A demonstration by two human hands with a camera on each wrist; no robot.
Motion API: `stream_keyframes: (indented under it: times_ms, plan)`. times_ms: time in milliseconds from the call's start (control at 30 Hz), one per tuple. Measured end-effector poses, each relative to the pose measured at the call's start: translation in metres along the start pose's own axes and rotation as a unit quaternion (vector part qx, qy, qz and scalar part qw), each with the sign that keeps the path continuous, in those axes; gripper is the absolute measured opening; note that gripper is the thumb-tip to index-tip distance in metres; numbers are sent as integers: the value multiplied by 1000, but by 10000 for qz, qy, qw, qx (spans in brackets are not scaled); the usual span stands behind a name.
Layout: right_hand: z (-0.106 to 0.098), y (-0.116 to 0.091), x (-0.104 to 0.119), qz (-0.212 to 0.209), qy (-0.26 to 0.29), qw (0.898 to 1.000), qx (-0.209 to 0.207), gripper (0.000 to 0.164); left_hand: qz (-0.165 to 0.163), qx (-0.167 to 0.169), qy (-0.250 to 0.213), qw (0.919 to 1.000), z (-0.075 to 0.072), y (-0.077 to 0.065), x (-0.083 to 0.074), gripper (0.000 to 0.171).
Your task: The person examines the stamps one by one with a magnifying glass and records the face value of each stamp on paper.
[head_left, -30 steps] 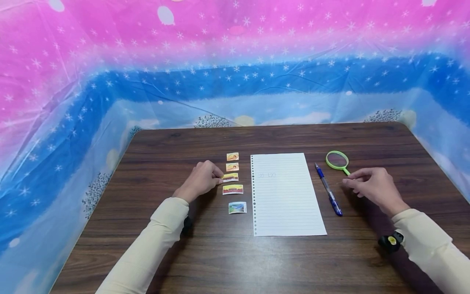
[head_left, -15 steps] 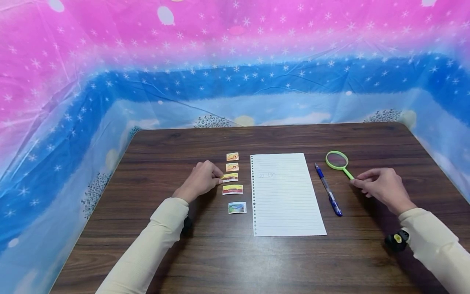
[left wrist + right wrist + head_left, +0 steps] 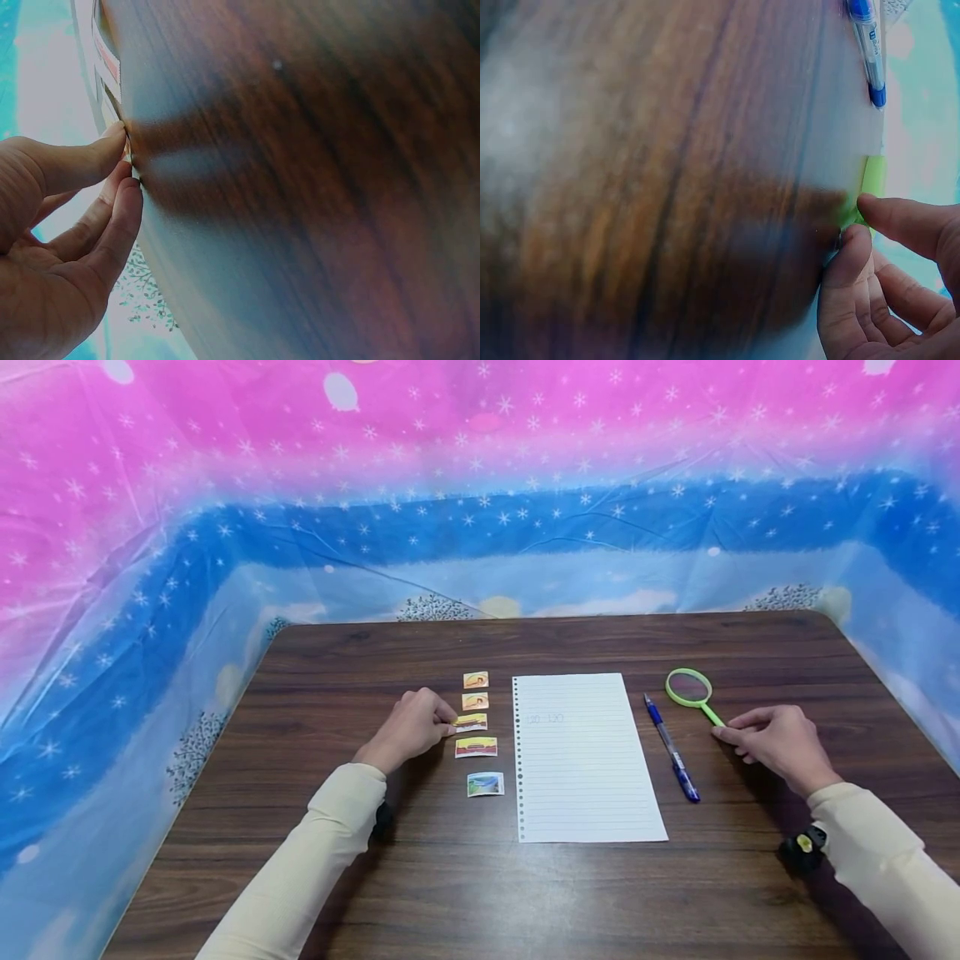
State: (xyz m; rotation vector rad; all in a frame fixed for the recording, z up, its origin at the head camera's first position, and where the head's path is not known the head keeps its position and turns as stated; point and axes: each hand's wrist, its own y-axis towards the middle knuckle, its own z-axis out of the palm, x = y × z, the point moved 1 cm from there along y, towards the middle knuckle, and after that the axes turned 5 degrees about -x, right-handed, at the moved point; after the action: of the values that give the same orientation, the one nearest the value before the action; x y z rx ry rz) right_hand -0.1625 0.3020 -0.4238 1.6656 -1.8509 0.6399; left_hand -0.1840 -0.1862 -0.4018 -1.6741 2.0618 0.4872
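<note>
The grip of the right hand (image 3: 782, 745) pinches the green magnifying glass (image 3: 707, 708), right of the pen (image 3: 671, 747), nearer the handle's end than one second earlier, the left hand (image 3: 408, 727) pinches the upper yellow-and-red stamp (image 3: 472, 722) on the table (image 3: 585, 902), and only the head view shows the lens (image 3: 688, 687).

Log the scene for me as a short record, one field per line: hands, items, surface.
Left hand: fingertips at left edge of third stamp from the far end; pinch unclear
Right hand: pinching end of magnifier handle
Stamps: five, in a column left of the paper
Paper: lined, holes down left edge, faint writing
Pen: blue, right of paper
Table: dark wood-grain
</note>
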Motion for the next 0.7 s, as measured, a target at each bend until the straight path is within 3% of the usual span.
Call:
stream_keyframes:
  times_ms: [333, 700]
  plan:
    - [1, 1, 2, -22, 25, 10000, -51, 28, 22, -6, -4, 10000, 0, 0, 0, 17]
    - [8, 1, 15, 19, 269, 9996, -82, 31, 35, -7, 20, 10000, 0, -1, -1, 18]
